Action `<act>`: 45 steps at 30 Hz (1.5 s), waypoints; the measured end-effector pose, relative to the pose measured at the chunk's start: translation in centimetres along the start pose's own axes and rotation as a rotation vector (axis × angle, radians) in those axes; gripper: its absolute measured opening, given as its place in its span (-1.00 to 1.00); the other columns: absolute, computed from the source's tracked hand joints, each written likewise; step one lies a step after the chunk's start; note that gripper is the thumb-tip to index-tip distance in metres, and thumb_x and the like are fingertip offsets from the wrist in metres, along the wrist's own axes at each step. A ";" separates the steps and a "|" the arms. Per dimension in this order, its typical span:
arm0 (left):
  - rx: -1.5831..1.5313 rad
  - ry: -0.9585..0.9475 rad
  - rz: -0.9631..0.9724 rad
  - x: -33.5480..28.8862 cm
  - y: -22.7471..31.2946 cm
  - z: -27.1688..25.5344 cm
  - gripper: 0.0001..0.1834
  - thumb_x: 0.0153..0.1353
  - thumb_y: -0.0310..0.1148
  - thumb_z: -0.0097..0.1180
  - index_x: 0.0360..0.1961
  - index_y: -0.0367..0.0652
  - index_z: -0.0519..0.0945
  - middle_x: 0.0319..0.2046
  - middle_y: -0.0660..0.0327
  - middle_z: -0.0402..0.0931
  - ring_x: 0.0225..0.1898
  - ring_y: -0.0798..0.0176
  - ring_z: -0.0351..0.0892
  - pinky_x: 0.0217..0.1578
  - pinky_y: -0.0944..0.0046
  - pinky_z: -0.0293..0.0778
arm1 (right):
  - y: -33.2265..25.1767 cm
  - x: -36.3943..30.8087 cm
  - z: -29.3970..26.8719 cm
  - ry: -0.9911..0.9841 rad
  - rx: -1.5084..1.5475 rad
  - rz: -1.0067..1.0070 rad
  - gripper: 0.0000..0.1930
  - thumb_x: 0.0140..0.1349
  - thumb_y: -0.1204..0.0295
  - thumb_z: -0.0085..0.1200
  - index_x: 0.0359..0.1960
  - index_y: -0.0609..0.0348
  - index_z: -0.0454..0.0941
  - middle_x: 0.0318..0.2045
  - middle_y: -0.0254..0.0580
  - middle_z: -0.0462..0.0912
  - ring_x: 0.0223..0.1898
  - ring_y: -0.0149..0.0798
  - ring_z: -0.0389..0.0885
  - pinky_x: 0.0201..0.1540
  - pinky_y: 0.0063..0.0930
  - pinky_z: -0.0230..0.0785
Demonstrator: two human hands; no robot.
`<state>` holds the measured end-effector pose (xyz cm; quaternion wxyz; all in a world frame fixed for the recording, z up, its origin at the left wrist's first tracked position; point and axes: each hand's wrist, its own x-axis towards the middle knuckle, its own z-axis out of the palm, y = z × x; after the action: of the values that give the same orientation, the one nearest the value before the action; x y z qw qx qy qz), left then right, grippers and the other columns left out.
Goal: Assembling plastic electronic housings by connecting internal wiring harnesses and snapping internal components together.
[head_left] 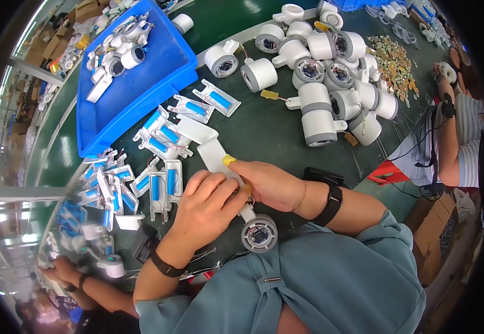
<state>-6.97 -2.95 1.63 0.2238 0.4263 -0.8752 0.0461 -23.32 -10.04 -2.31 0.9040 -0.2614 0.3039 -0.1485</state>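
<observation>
White plastic in both hands: long handle (213, 155) at the centre of the work area, above the dark green tabletop (253, 131), angled from upper left toward lower right. Gripped from above with the left hand (208, 203), fingers together and curled over the middle length. Gripped from the right side with the right hand (272, 183), thumb pressed to the edge, yellow finger cover (229, 160) on the tip, remaining fingers mostly hidden. Below the hands, near the shirt front: round grey-rimmed head (259, 234), dark circuit board within the ring. Cannot tell whether joined to the handle; connecting stretch covered by fingers. Any markings on handle or board: too small to read. Left of the hands: open white shells (173, 202) with blue cells (172, 181) and thin wires, overlapping; any print on the cells illegible. Beyond: blue bin (153, 83) with piled white parts, lower ones concealed. Right of the bin: heap of white-and-grey housings (314, 100), several partly covered; just beside, small brown boards (395, 64), details unresolved. At far right: co-worker's striped sleeve (469, 161), near the dark fisheye rim. At lower left: another person's forearm (108, 295), blurred surroundings.
</observation>
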 end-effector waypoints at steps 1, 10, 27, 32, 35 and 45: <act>-0.001 -0.002 0.000 -0.2 -0.1 0.0 -0.71 -0.09 -0.45 0.22 -0.24 -0.13 0.66 -0.20 0.25 0.50 -0.10 0.20 0.49 -0.04 0.14 0.43 | -0.1 0.1 -0.1 0.007 -0.031 0.018 -0.74 0.39 0.21 -0.09 -0.20 0.13 0.52 -0.32 -0.34 0.52 -0.34 -0.47 0.48 -0.34 -0.51 0.32; 0.032 0.044 -0.216 -3.6 1.0 0.4 -0.61 -0.11 -0.51 0.26 -0.14 -0.21 0.61 -0.29 0.18 0.50 -0.28 0.15 0.53 -0.10 0.10 0.42 | 1.2 -2.0 -0.8 -0.032 -0.760 -0.214 -0.74 0.30 0.57 0.02 0.01 0.34 0.46 -0.21 -0.20 0.66 -0.22 -0.54 0.56 -0.17 -0.58 0.44; -0.384 -0.088 -0.532 -4.6 0.9 -1.1 -0.58 -0.10 -0.63 0.24 -0.12 -0.14 0.62 -0.22 0.14 0.58 -0.22 0.01 0.55 -0.15 0.13 0.45 | 1.6 -1.9 0.3 -0.011 -1.066 -0.560 -0.72 0.12 0.63 0.08 -0.15 0.18 0.34 -0.41 -0.11 0.68 -0.39 -0.07 0.68 -0.34 -0.31 0.47; -0.456 -0.065 -0.598 -4.9 1.1 -0.7 -0.58 -0.08 -0.67 0.21 -0.12 -0.18 0.60 -0.24 0.11 0.56 -0.22 0.02 0.55 -0.18 0.17 0.47 | 1.7 -1.7 0.4 -0.008 -1.088 -0.549 -0.69 0.12 0.63 0.10 -0.12 0.16 0.34 -0.37 -0.13 0.70 -0.36 -0.15 0.70 -0.32 -0.39 0.49; -0.462 -0.070 -0.608 -4.7 1.1 -0.8 -0.59 -0.07 -0.67 0.20 -0.11 -0.21 0.58 -0.23 0.10 0.55 -0.22 0.02 0.56 -0.19 0.18 0.48 | 1.6 -1.6 0.4 -0.006 -1.063 -0.524 -0.69 0.12 0.62 0.10 -0.11 0.17 0.34 -0.37 -0.14 0.70 -0.36 -0.16 0.70 -0.32 -0.41 0.48; -0.383 -0.146 -0.604 -4.3 1.7 -0.9 -0.56 -0.07 -0.63 0.23 -0.08 -0.16 0.56 -0.23 0.13 0.55 -0.25 0.04 0.51 -0.17 0.15 0.42 | 2.1 -1.6 0.1 -0.001 -0.997 -0.592 -0.74 0.11 0.61 0.08 -0.18 0.26 0.33 -0.45 -0.06 0.67 -0.40 -0.01 0.67 -0.34 -0.25 0.49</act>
<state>-5.62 1.48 0.73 0.2400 0.6182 -0.7162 -0.2174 -24.29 -7.60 -2.61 0.5918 -0.7295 0.2509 -0.2339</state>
